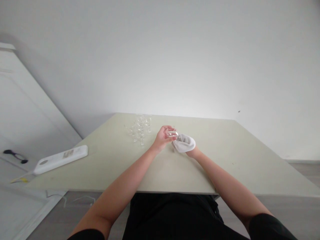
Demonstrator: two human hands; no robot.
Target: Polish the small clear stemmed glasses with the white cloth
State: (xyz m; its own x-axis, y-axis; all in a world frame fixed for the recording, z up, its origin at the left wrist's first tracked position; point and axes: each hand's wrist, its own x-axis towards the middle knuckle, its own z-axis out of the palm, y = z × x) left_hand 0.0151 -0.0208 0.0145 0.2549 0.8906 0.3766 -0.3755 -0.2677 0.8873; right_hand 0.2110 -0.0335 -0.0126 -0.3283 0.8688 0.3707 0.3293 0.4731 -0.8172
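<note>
My left hand [162, 137] is curled tight around a small clear glass [172, 134], held just above the table [225, 156] near its middle. My right hand [187, 146] is wrapped in a white cloth [184, 142] and closed on it, the cloth pressed against the glass at 3 o'clock of it; the fingers under the cloth are hidden, so I can't tell exactly how they sit. A cluster of more small clear glasses [140, 129] stands at 10 o'clock from my left hand, close by, packed together. A flat white tray-like thing [61, 159] lies at the table's left edge, 9 o'clock, well apart, partly hanging past the edge as far as I can tell. Risks, my judgement: the glass is smooth and the grip is fingertips only, so a hard twist of the cloth could pop it out and drop it on the table. My left elbow or wrist swinging back could also knock the packed glasses over.
</note>
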